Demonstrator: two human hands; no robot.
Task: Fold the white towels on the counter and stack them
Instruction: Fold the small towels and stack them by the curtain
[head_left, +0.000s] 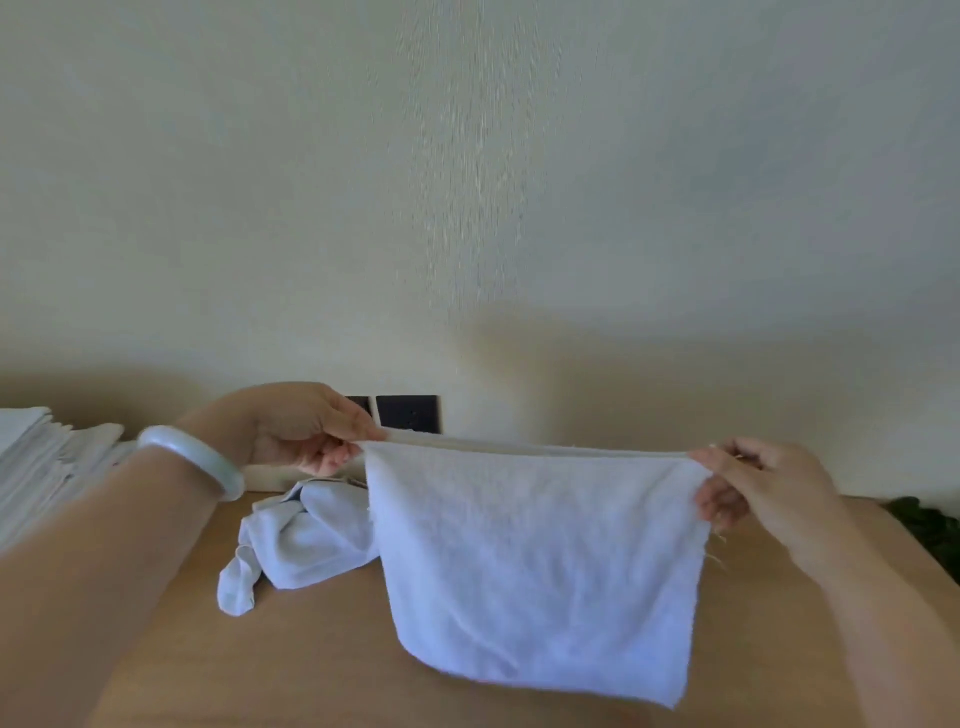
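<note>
Left grip (304, 431), a bare hand, pinches the top left corner of a white towel (540, 561) between thumb and curled fingers. Right grip (763, 488), the other bare hand, pinches the top right corner the same way. The towel's top edge is pulled level between them, and the cloth hangs in front of the person over a tan wooden surface (311, 654). Two edges run along the top, so the towel looks doubled over. Whether its lower edge touches the wood cannot be told.

A crumpled towel (311, 535) lies on the surface behind and to the left, its right side hidden by the hanging cloth. At the far left edge sits a stack (41, 457) of folded white towels, well apart from the crumpled one. A pale bangle (192, 457) circles the left wrist.

Two dark plates (408, 413) are set low on the cream wall (467, 182) behind; the left grip covers most of one. At the far right edge is something dark green (930, 519), too cut off to identify.
</note>
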